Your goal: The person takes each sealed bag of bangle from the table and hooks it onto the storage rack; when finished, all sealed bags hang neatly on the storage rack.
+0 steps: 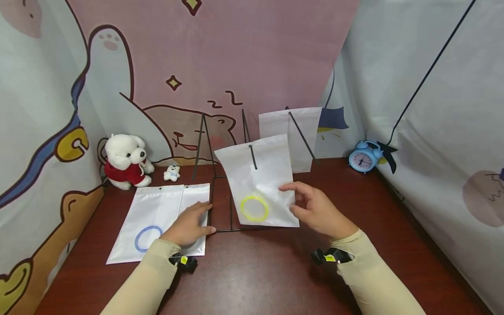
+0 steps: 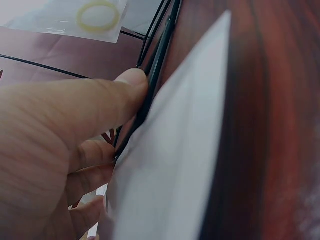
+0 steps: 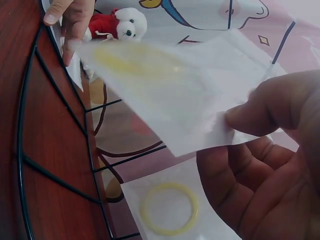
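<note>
White pouch (image 1: 264, 186), glossy and creased, hangs on black wire rod (image 1: 253, 157).

Right hand at a near pouch. The right hand (image 3: 265, 170) pinches the edge of the near pouch (image 3: 175, 105), which is white and tilts across the field; its yellow band (image 3: 117, 61) is foreshortened and blurred. Below, a second pouch (image 3: 170, 212), partly covered by the curled fingers, displays a yellow ring (image 3: 144, 210) in full outline. At left, the black wire rack (image 3: 86, 134) stands on the reddish-brown wooden tabletop (image 3: 55, 215). Upper left: the left hand (image 3: 72, 17) beside the rack, with a white plush animal (image 3: 131, 24) in red behind it. Background: a printed cartoon backdrop (image 3: 300, 55).
</note>
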Available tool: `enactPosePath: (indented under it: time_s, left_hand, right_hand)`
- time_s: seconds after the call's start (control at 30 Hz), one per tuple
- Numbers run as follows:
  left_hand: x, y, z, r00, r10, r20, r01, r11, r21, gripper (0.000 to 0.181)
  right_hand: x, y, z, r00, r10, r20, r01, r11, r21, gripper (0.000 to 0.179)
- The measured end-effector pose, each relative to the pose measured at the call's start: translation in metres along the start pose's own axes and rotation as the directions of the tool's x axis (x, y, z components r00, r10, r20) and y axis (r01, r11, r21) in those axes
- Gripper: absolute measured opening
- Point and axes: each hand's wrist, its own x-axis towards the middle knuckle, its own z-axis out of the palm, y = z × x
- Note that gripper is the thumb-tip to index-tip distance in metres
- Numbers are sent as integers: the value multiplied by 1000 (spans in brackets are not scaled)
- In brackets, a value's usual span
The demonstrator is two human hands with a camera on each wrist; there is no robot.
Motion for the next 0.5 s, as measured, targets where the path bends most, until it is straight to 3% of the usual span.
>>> enactPosePath:
  time_s: [0.17,0.5]
  left_hand:
    - [0,-1,0,1000,5,-2,-5,1000,-3,77]
    - [-1,2,-1,1000,-5,-3,5,1000,1,77]
  right_hand:
    - [1,0,1,1000,11,-24,-11,1000,-23,32]
    - [2,5,0,999,-34,29,34,999,-6,48]
